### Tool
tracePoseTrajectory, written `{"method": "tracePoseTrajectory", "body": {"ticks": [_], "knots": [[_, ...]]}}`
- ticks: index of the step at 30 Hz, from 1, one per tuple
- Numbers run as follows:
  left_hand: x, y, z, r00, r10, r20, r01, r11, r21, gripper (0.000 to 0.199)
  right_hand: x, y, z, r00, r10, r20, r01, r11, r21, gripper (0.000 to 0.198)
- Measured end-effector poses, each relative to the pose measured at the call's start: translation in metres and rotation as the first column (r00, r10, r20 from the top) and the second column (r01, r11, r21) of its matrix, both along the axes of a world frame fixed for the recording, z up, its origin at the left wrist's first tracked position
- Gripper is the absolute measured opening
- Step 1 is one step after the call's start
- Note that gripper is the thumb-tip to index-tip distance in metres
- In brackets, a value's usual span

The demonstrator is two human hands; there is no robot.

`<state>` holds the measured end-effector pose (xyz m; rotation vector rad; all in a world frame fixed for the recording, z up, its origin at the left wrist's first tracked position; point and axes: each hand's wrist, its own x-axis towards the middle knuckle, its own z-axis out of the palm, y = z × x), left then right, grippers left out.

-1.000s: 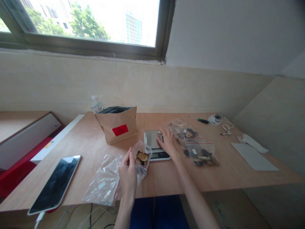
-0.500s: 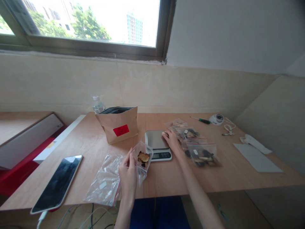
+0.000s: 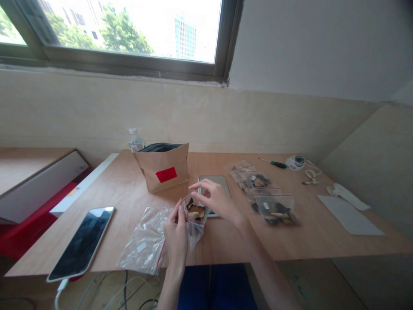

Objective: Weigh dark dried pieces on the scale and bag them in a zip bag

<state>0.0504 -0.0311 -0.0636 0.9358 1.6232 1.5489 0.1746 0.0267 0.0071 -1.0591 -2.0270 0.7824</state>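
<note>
My left hand [image 3: 176, 234] holds a small clear zip bag [image 3: 194, 217] with brown dried pieces inside, just above the table's front edge. My right hand [image 3: 215, 199] is over the bag's top, its fingertips at the mouth of the bag. Behind the hands a small digital scale [image 3: 214, 183] with a steel platform is partly covered by my right hand. A pile of empty clear zip bags [image 3: 145, 241] lies left of my left hand.
An open brown paper pouch [image 3: 163, 172] with a red label stands behind, a water bottle [image 3: 135, 140] beyond it. Several filled zip bags [image 3: 269, 202] lie at the right. A phone [image 3: 82, 243] lies at the left; a screwdriver [image 3: 272, 163], a small camera [image 3: 296, 162] and a grey sheet [image 3: 350, 214] lie far right.
My right hand has left the scale and the filled bags and come back left to the top of the bag in my left hand. The view shifted slightly.
</note>
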Motion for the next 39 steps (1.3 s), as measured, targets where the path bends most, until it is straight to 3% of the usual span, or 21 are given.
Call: {"method": "tracePoseTrajectory", "body": {"ticks": [2, 5, 7, 10, 12, 14, 17, 20, 22, 24, 26, 28, 32, 36, 39], "knots": [[-0.002, 0.0, -0.001, 0.999, 0.024, 0.023, -0.024, 1.0, 0.003, 0.045, 0.003, -0.006, -0.004, 0.999, -0.023, -0.025, 0.023, 1.0, 0.0, 0.019], [-0.002, 0.0, -0.001, 0.991, 0.053, 0.122, -0.055, 0.998, 0.012, 0.048, 0.008, -0.025, -0.015, 0.985, -0.162, -0.068, 0.161, 0.987, -0.019, 0.027], [0.0, 0.0, -0.001, 0.971, 0.048, 0.235, -0.062, 0.997, 0.051, 0.052, 0.011, -0.041, -0.031, 0.965, -0.24, -0.104, 0.232, 0.969, -0.08, 0.048], [0.008, -0.003, 0.001, 0.925, 0.0, 0.38, -0.043, 0.993, 0.106, 0.053, 0.01, -0.059, -0.059, 0.958, -0.221, -0.181, 0.176, 0.956, -0.236, 0.078], [0.015, -0.007, 0.005, 0.904, -0.047, 0.425, 0.0, 0.994, 0.11, 0.053, 0.005, -0.064, -0.073, 0.937, -0.222, -0.271, 0.143, 0.948, -0.285, 0.074], [0.02, -0.012, 0.007, 0.896, -0.113, 0.429, 0.067, 0.99, 0.121, 0.053, 0.0, -0.064, -0.081, 0.89, -0.28, -0.36, 0.177, 0.94, -0.293, 0.056], [0.019, -0.018, 0.003, 0.947, -0.179, 0.266, 0.146, 0.98, 0.137, 0.044, 0.002, -0.063, -0.084, 0.835, -0.344, -0.43, 0.226, 0.926, -0.301, 0.034], [0.01, -0.016, -0.014, 0.997, -0.072, 0.03, 0.069, 0.993, 0.093, 0.043, 0.014, -0.061, -0.088, 0.797, -0.364, -0.482, 0.229, 0.92, -0.317, 0.031], [0.003, -0.011, -0.026, 1.0, -0.017, -0.005, 0.017, 0.999, 0.042, 0.051, 0.026, -0.059, -0.093, 0.762, -0.381, -0.523, 0.218, 0.912, -0.346, 0.032], [-0.001, -0.005, -0.035, 0.993, -0.112, 0.048, 0.11, 0.993, 0.029, 0.05, 0.037, -0.055, -0.1, 0.741, -0.396, -0.542, 0.211, 0.904, -0.371, 0.035], [-0.003, 0.002, -0.038, 0.953, -0.283, 0.109, 0.275, 0.958, 0.084, 0.041, 0.045, -0.05, -0.109, 0.734, -0.411, -0.54, 0.23, 0.899, -0.372, 0.038], [-0.002, 0.007, -0.038, 0.921, -0.369, 0.126, 0.352, 0.925, 0.14, 0.034, 0.051, -0.045, -0.116, 0.738, -0.433, -0.518, 0.274, 0.893, -0.356, 0.042], [0.001, 0.011, -0.04, 0.956, -0.261, 0.131, 0.244, 0.961, 0.132, 0.029, 0.055, -0.039, -0.125, 0.736, -0.515, -0.44, 0.411, 0.856, -0.314, 0.047], [0.005, 0.012, -0.046, 0.97, -0.174, 0.172, 0.157, 0.982, 0.108, 0.03, 0.053, -0.037, -0.129, 0.665, -0.62, -0.417, 0.538, 0.785, -0.308, 0.048], [0.01, 0.015, -0.05, 0.97, -0.172, 0.17, 0.16, 0.984, 0.083, 0.034, 0.054, -0.035, -0.132, 0.621, -0.669, -0.409, 0.597, 0.741, -0.307, 0.048]]}}
